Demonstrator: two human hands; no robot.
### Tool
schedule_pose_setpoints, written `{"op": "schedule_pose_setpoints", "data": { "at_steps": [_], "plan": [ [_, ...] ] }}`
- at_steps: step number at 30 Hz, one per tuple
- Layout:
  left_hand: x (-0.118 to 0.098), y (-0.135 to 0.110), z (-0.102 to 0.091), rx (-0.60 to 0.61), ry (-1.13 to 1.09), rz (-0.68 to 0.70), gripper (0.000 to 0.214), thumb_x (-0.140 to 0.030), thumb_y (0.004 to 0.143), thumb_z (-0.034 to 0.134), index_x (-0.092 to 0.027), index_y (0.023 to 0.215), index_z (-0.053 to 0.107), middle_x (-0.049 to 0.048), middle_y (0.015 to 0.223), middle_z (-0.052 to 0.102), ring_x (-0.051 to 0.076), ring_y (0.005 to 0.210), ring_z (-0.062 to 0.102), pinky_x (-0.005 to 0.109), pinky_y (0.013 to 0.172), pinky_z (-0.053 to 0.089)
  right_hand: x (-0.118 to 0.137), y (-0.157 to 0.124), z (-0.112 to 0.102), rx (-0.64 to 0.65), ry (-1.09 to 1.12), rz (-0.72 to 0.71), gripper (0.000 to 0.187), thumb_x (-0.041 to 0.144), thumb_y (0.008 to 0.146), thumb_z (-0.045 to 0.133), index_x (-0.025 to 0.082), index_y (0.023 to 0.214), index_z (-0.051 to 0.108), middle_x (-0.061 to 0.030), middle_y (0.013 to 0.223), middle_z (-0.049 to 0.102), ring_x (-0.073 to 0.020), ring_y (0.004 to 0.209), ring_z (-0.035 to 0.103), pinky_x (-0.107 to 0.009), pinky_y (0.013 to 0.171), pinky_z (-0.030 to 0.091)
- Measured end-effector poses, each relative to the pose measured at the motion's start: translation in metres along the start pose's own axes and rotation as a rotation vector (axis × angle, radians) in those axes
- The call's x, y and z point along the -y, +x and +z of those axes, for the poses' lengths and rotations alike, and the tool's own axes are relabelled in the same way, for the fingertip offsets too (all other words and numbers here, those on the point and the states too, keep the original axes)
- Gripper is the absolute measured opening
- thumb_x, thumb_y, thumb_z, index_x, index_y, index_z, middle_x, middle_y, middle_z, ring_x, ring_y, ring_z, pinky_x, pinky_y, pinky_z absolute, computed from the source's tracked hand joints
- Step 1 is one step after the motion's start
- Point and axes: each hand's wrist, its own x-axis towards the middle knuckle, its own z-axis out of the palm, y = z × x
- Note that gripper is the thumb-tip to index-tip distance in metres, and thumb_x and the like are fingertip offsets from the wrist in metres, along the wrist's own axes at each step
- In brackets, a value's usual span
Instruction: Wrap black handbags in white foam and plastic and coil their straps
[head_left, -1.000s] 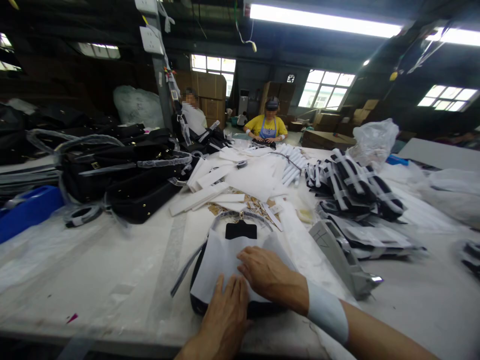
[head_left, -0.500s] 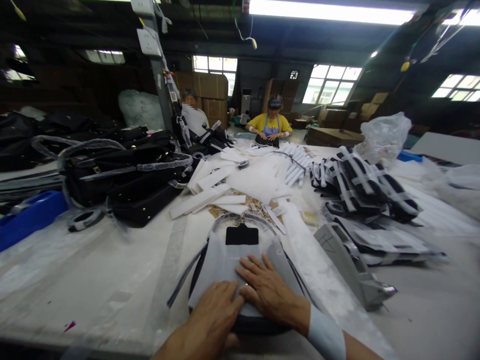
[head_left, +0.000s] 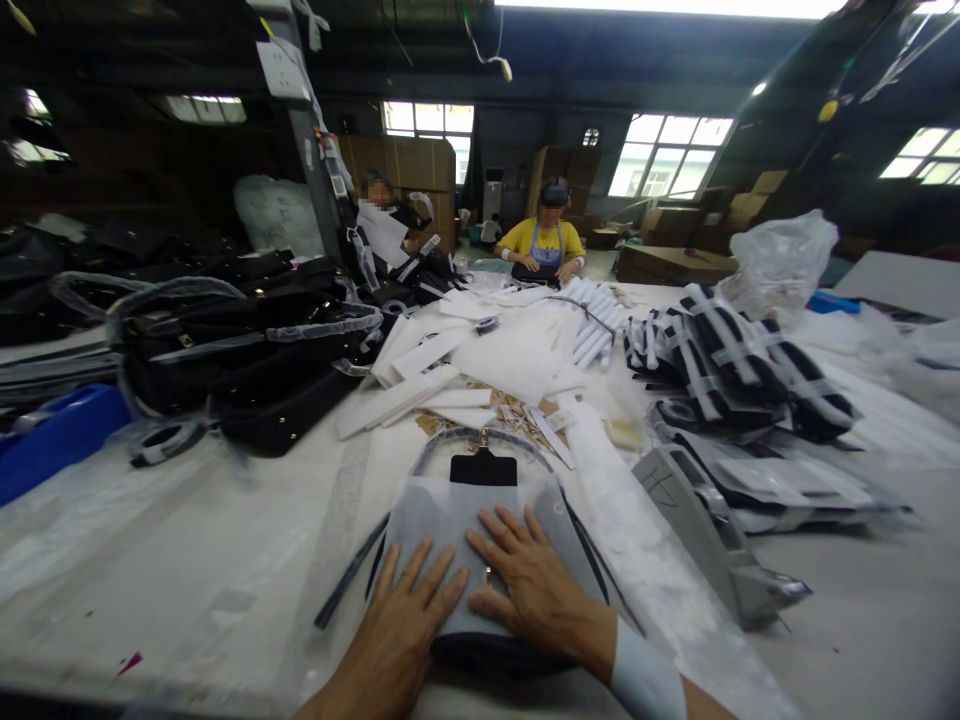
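Left hand (head_left: 397, 620) now spread; right hand (head_left: 536, 590) also open, both flat on paper sheet (head_left: 450, 510) atop black handbag (head_left: 495, 652).

Factory workshop, handbag production floor. Long white worktable (head_left: 187, 560) piled with plastic-wrapped black handbags (head_left: 247, 375), white foam sheets (head_left: 510, 360), and one bag (head_left: 502, 655) at the near edge. Stacked cardboard cartons (head_left: 409, 165) behind, fluorescent tube (head_left: 660, 6) overhead, aproned co-worker (head_left: 544, 245) seated at the far end.
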Motion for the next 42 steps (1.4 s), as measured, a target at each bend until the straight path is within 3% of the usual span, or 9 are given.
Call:
{"op": "schedule_pose_setpoints", "data": {
  "at_steps": [4, 7, 11, 17, 24, 27, 31, 38, 42],
  "plan": [
    [0.001, 0.032, -0.073, 0.206, -0.188, 0.092, 0.063, -0.063, 0.083, 0.061, -0.025, 0.133, 0.055, 0.0129, 0.136, 0.059, 0.038, 0.131, 0.048, 0.067, 0.110, 0.027, -0.002, -0.001, 0.008, -0.017, -0.038, 0.000, 0.070, 0.069, 0.091, 0.045, 0.032, 0.150, 0.038, -0.0070, 0.159, 0.030, -0.0356, 0.147, 0.020, -0.064, 0.117, 0.011],
    [-0.007, 0.068, -0.100, 0.168, -0.110, 0.180, 0.024, -0.035, 0.098, 0.049, -0.026, 0.109, 0.068, 0.0069, 0.110, 0.070, 0.030, 0.114, 0.060, 0.066, 0.109, 0.028, -0.002, -0.002, 0.013, -0.052, -0.069, -0.009, 0.065, 0.064, 0.092, 0.049, 0.033, 0.148, 0.040, -0.0061, 0.158, 0.031, -0.0363, 0.147, 0.022, -0.065, 0.117, 0.012],
    [-0.020, 0.096, -0.062, 0.191, 0.027, -0.005, 0.034, -0.017, 0.093, 0.051, -0.011, 0.124, 0.061, 0.0166, 0.114, 0.068, 0.032, 0.106, 0.063, 0.059, 0.101, 0.041, -0.004, -0.003, 0.019, -0.111, -0.050, -0.003, 0.066, 0.053, 0.091, 0.057, 0.030, 0.150, 0.038, -0.0069, 0.157, 0.035, -0.0350, 0.146, 0.025, -0.063, 0.118, 0.013],
    [-0.014, 0.084, 0.001, 0.060, -0.091, -0.173, 0.046, -0.012, 0.094, 0.043, -0.018, 0.139, 0.048, 0.0115, 0.142, 0.054, 0.027, 0.132, 0.048, 0.051, 0.114, 0.032, -0.004, 0.003, -0.008, -0.124, 0.039, 0.131, 0.053, 0.033, 0.085, 0.065, 0.015, 0.134, 0.058, -0.0161, 0.141, 0.055, -0.0312, 0.134, 0.047, -0.051, 0.116, 0.029],
    [-0.014, 0.082, 0.002, 0.038, -0.108, -0.154, 0.045, -0.010, 0.093, 0.041, -0.014, 0.137, 0.051, 0.0128, 0.141, 0.055, 0.029, 0.132, 0.048, 0.052, 0.115, 0.029, 0.028, 0.046, -0.064, 0.044, -0.300, 0.003, 0.022, 0.018, 0.088, 0.055, 0.016, 0.103, 0.070, -0.0119, 0.103, 0.072, -0.0256, 0.097, 0.068, -0.034, 0.084, 0.052],
    [-0.013, 0.081, 0.004, -0.030, -0.106, -0.158, 0.044, -0.012, 0.093, 0.042, -0.016, 0.136, 0.053, 0.0106, 0.138, 0.058, 0.027, 0.130, 0.050, 0.050, 0.115, 0.029, 0.025, 0.056, -0.048, 0.060, -0.405, 0.099, 0.019, 0.017, 0.089, 0.053, 0.014, 0.096, 0.071, -0.0131, 0.095, 0.072, -0.0275, 0.088, 0.069, -0.036, 0.078, 0.053],
    [-0.008, 0.078, 0.003, -0.176, -0.064, -0.300, 0.045, -0.039, 0.094, 0.052, -0.016, 0.131, 0.058, 0.0131, 0.142, 0.055, 0.034, 0.138, 0.040, 0.056, 0.117, 0.024, 0.001, 0.042, -0.017, -0.080, -0.386, 0.161, 0.025, 0.027, 0.095, 0.055, 0.015, 0.113, 0.067, -0.0118, 0.113, 0.069, -0.0287, 0.108, 0.062, -0.045, 0.101, 0.043],
    [-0.005, 0.081, 0.003, -0.223, -0.045, -0.402, 0.055, -0.055, 0.095, 0.047, -0.014, 0.129, 0.060, 0.0144, 0.131, 0.063, 0.032, 0.128, 0.051, 0.052, 0.114, 0.031, -0.025, 0.028, 0.000, -0.249, -0.314, 0.084, 0.049, 0.051, 0.097, 0.051, 0.019, 0.133, 0.055, -0.0110, 0.136, 0.058, -0.0290, 0.125, 0.051, -0.051, 0.113, 0.027],
    [-0.006, 0.081, -0.005, -0.216, -0.063, -0.389, 0.054, -0.054, 0.095, 0.047, -0.013, 0.129, 0.059, 0.0128, 0.119, 0.067, 0.029, 0.117, 0.056, 0.051, 0.115, 0.027, -0.023, 0.029, -0.001, -0.283, -0.324, 0.053, 0.043, 0.053, 0.098, 0.047, 0.021, 0.121, 0.063, -0.0093, 0.115, 0.067, -0.0271, 0.108, 0.058, -0.050, 0.112, 0.026]
  ]
}}
